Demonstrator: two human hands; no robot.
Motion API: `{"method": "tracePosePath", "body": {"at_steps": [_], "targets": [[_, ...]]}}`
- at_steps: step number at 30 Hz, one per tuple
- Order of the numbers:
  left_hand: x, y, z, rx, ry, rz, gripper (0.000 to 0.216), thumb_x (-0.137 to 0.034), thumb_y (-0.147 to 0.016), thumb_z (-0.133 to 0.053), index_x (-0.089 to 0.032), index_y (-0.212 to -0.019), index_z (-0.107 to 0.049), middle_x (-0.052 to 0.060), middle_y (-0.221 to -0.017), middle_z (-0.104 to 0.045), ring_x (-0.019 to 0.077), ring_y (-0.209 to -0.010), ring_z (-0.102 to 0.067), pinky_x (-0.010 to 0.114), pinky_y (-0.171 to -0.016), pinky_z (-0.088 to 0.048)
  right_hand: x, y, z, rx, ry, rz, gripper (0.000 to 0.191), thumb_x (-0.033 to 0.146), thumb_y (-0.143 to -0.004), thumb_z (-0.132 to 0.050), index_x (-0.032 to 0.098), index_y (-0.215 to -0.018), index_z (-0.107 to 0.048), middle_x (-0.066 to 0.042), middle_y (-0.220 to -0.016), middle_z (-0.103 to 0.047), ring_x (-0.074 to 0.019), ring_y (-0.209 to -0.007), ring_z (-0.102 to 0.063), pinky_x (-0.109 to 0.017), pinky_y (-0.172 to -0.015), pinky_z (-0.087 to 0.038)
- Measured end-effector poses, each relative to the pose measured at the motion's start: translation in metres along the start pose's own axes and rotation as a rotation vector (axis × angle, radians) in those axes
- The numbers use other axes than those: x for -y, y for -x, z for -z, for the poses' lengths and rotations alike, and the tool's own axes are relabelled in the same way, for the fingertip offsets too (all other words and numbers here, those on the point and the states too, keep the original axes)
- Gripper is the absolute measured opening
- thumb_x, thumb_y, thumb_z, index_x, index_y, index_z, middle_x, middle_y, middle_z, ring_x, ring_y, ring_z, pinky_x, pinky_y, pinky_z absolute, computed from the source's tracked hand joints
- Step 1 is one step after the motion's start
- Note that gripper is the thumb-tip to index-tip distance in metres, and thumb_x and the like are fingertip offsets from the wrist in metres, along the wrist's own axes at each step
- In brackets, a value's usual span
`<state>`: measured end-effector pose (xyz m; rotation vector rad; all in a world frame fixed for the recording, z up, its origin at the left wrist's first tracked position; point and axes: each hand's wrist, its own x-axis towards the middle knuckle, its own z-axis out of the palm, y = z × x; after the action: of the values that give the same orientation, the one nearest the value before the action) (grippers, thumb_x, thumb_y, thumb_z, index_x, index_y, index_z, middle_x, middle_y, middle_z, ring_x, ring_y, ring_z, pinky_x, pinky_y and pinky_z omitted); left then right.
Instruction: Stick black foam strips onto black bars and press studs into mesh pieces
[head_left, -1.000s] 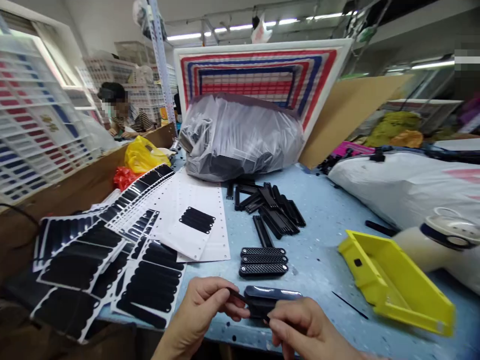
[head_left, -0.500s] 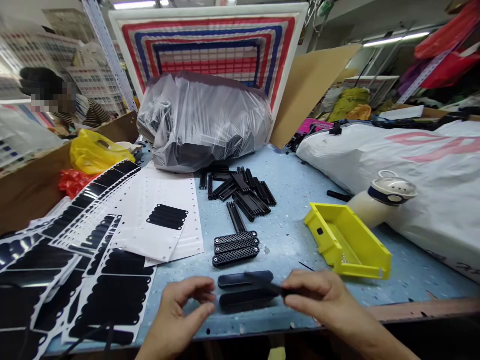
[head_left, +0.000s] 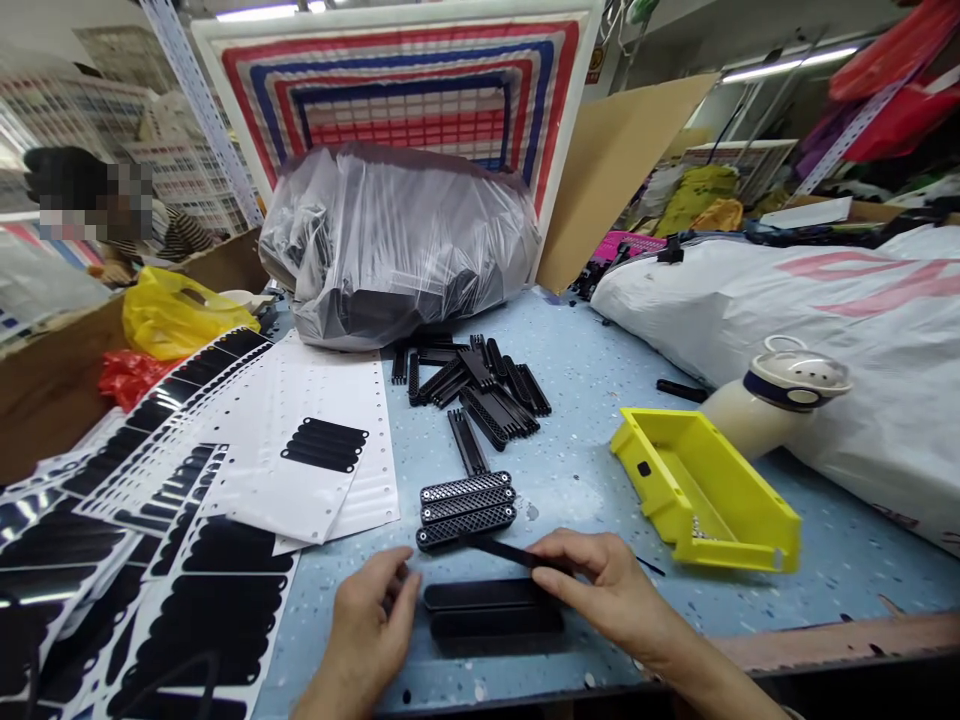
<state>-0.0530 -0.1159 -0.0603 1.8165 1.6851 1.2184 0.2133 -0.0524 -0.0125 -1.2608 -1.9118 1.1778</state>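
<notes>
My right hand (head_left: 592, 580) pinches one end of a thin black strip (head_left: 502, 551), which points left just below a group of textured black bars (head_left: 466, 508) with round fastenings at their ends. Under the strip, two smooth black rounded bars (head_left: 480, 596) lie side by side on the blue speckled table (head_left: 577, 470). At their left ends rests my left hand (head_left: 375, 615), fingers loosely curled, thumb apart, nothing visible in it. Farther back is a loose pile of black slotted bars (head_left: 495, 395).
Sheets of black rounded stickers (head_left: 217, 600) cover the left side. A yellow bin (head_left: 705, 490) with small metal pieces stands right, beside a cream bottle (head_left: 750, 405) and a large white sack (head_left: 862, 320). A plastic-wrapped bundle (head_left: 412, 240) sits at the back; a person (head_left: 112, 210) is at far left.
My right hand has moved left and slightly up, carrying the strip over the two smooth bars toward the textured ones. My left hand's thumb and fingers have drawn closer together. The view has shifted slightly.
</notes>
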Motion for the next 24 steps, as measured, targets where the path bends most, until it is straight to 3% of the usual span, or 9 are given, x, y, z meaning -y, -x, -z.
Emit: {"method": "tracePosePath", "body": {"at_steps": [4,7,10,17,24], "targets": [[0.010,-0.019,-0.003,0.088,-0.038,0.157,0.029,-0.027,-0.077,-0.059,-0.013,-0.099,-0.071,0.002,-0.062,-0.067,0.0155,-0.049,-0.061,0.026,-0.052,-0.051,-0.007,-0.026,0.007,-0.079,0.026,0.041,0.023,0.035,-0.076,-0.063,0.019,-0.086,-0.078,-0.006,-0.080,-0.077,-0.0217,-0.074,-0.070,-0.031,-0.067,-0.054],[0.002,-0.031,-0.006,0.186,-0.038,0.134,0.025,-0.022,-0.076,-0.054,-0.013,-0.090,-0.073,0.003,-0.061,-0.066,0.0176,-0.053,-0.061,0.028,-0.054,-0.048,-0.015,-0.039,0.006,-0.094,0.058,0.080,0.022,0.033,-0.075,-0.062,0.018,-0.081,-0.076,-0.007,-0.077,-0.076,-0.0221,-0.071,-0.070,-0.032,-0.064,-0.055],[-0.008,-0.035,-0.008,0.240,-0.012,0.123,0.023,-0.018,-0.075,-0.053,-0.015,-0.085,-0.073,0.004,-0.064,-0.067,0.0180,-0.057,-0.061,0.028,-0.056,-0.047,-0.016,-0.033,0.009,-0.075,0.186,0.178,0.017,0.028,-0.078,-0.061,0.019,-0.078,-0.075,-0.006,-0.076,-0.075,-0.0214,-0.070,-0.070,-0.031,-0.065,-0.056],[-0.009,-0.032,-0.012,0.207,0.144,0.270,0.029,-0.015,-0.068,-0.064,-0.013,-0.095,-0.074,0.002,-0.065,-0.065,0.0142,-0.054,-0.057,0.024,-0.053,-0.046,-0.010,-0.009,0.023,-0.059,0.288,0.381,0.016,0.020,-0.083,-0.062,0.022,-0.092,-0.076,-0.004,-0.087,-0.078,-0.0192,-0.077,-0.074,-0.025,-0.068,-0.061],[-0.011,-0.033,-0.012,0.207,0.165,0.250,0.027,-0.011,-0.069,-0.060,-0.013,-0.091,-0.076,0.003,-0.065,-0.066,0.0147,-0.056,-0.059,0.024,-0.055,-0.047,-0.012,-0.024,0.003,-0.063,0.368,0.576,0.021,0.014,-0.084,-0.060,0.022,-0.097,-0.074,-0.006,-0.089,-0.078,-0.0196,-0.080,-0.074,-0.028,-0.073,-0.062]]}}
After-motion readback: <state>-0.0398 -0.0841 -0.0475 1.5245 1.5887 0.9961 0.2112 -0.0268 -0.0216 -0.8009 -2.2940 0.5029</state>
